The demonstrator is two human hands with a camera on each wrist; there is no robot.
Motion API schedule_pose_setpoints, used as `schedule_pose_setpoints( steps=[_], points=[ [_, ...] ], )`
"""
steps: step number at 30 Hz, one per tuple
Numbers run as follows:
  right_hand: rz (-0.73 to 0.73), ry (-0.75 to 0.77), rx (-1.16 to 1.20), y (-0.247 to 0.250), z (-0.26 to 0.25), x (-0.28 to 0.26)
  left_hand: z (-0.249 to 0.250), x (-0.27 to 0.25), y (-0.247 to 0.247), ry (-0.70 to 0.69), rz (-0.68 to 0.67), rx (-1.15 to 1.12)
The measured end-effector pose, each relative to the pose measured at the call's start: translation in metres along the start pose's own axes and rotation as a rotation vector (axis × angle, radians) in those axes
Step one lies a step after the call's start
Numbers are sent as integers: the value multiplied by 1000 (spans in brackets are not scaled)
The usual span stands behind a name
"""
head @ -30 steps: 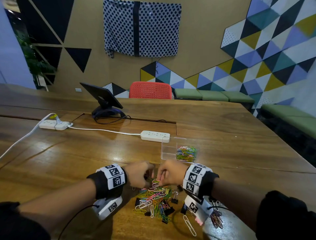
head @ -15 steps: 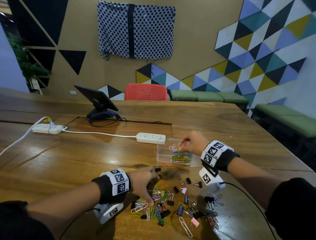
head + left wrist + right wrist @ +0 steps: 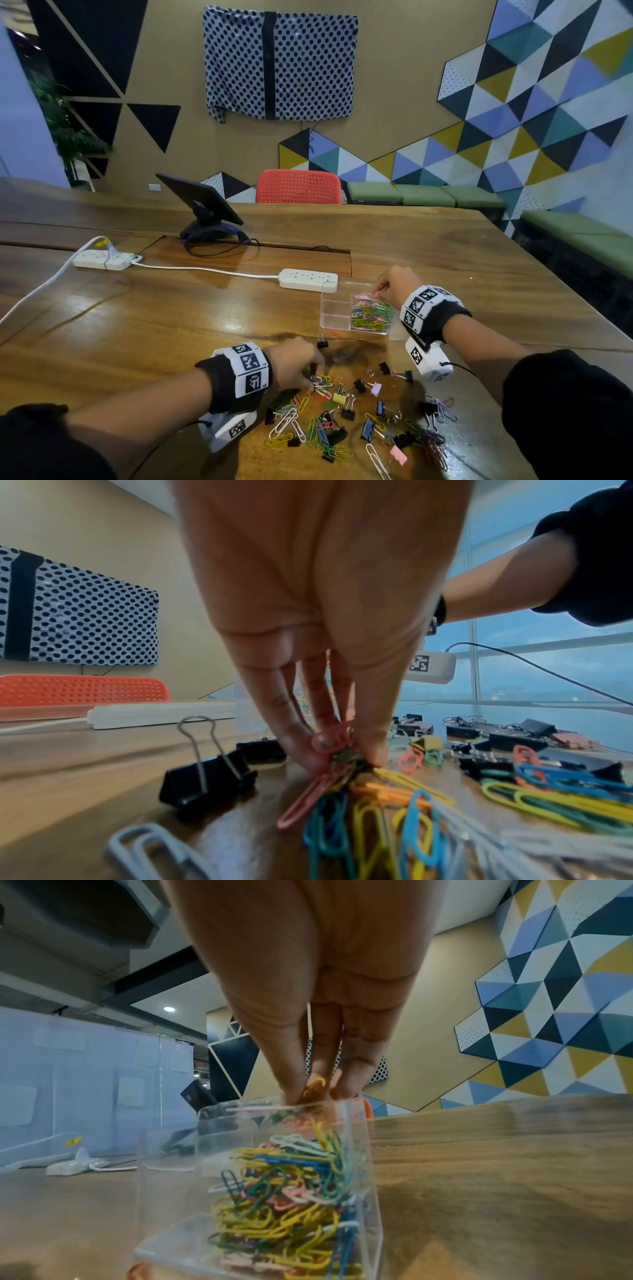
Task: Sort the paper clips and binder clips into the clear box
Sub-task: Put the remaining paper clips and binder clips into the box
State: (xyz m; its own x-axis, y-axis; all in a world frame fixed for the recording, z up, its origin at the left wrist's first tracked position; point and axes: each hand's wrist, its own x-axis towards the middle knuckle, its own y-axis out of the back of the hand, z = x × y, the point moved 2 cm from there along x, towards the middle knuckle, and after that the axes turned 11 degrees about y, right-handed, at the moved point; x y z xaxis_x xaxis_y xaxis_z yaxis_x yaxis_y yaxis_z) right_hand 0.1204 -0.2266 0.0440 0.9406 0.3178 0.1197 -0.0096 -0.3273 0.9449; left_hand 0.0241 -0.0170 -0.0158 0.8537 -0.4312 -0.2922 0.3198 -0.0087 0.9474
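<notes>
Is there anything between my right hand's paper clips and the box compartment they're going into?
Nothing visible. The right hand pinches paper clips directly over the open top of the clear box, above the compartment already holding the coloured clips. No lid covers it.

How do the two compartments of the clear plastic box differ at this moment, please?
The right compartment of the clear plastic box holds a heap of coloured paper clips; the left compartment holds no clips. The right hand pinches clips above the right compartment; no hand is over the left one. Both are transparent and open-topped.
</notes>
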Motion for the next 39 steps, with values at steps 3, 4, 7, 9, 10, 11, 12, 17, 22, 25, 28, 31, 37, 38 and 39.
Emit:
schedule_pose_setpoints(
  steps=[3, 4, 7, 9, 10, 11, 12, 17, 22, 25, 28, 31, 37, 38, 39],
  points=[
    [-3, 22, -11, -3, 1, -1, -3, 3, 3, 18, 29, -67],
    [-1, 27, -18, -3, 2, -3, -4, 4, 4, 28, 32, -98],
    [7, 53, -56, -3, 1, -11, -8, 5, 6, 56, 30, -216],
    [30, 99, -92, -2, -2, -19, -11, 6, 7, 93, 19, -306],
    [44, 131, -109, -2, -4, -23, -13, 6, 7, 108, 0, -374],
    [52, 162, -127, -1, -6, -27, -13, 6, 7, 117, -28, -448],
    [56, 191, -140, -2, -8, -32, -14, 7, 7, 123, -50, -496],
    [-88, 367, -1, -18, -35, -55, -10, 7, 10, 98, -51, -508],
    [-344, 345, 233, -51, -53, -73, -4, 7, 12, 49, -49, -524],
    [-331, 266, 363, -60, -53, -73, -5, 8, 12, 50, -41, -554],
    [-290, 226, 488, -61, -51, -72, -6, 10, 16, 49, -16, -604],
    [-227, 167, 529, -57, -46, -72, -6, 16, 25, 37, 15, -577],
    [-315, 240, 132, -51, -31, -86, 1, 35, 59, 40, 148, -537],
    [-348, 265, 63, -49, -31, -89, 5, 39, 65, 36, 178, -537],
    [-383, 284, 6, -47, -31, -92, 8, 42, 72, 26, 210, -532]
  ],
)
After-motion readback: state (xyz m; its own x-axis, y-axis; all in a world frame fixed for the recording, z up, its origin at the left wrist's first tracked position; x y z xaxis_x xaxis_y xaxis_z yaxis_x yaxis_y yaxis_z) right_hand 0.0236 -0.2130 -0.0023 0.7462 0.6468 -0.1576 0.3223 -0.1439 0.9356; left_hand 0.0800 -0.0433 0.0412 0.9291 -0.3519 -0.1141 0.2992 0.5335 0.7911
